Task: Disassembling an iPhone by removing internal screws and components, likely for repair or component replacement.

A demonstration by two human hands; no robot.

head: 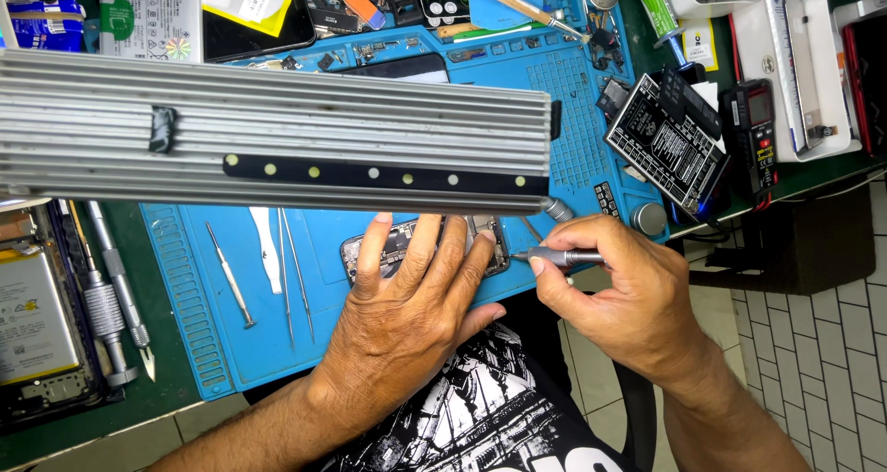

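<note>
Head view looks straight down at a cluttered worktop (55, 435) covered by a blue silicone repair mat (222, 343). On the mat's near edge lies an opened smartphone with its back off and its dark inner parts showing (407, 241). The left hand (407, 315) lies flat on top of it, fingers spread and pressing down, so that much of the phone is covered. The right hand (619, 296) pinches a slim grey metal precision screwdriver (559, 257) between thumb and fingers, held nearly level, its fine tip touching the phone's right edge just beside the left hand's fingertips. Above both hands, between the camera and the mat, hangs a long ribbed grey metal lamp bar with a black strip of small pale dots (277, 139), which hides the middle of the mat. To the left of the phone, on the mat, lie a pair of thin steel tweezers (294, 278), a white flat pry tool (268, 260) and a small silver probe (231, 278). Further left, off the mat, rest a knurled metal craft knife (111, 296) and a flat phone battery with a pale label (32, 315). At the right, well apart from the hands, sit a black rectangular circuit board box (665, 144) and a black handheld multimeter (753, 130).
</note>
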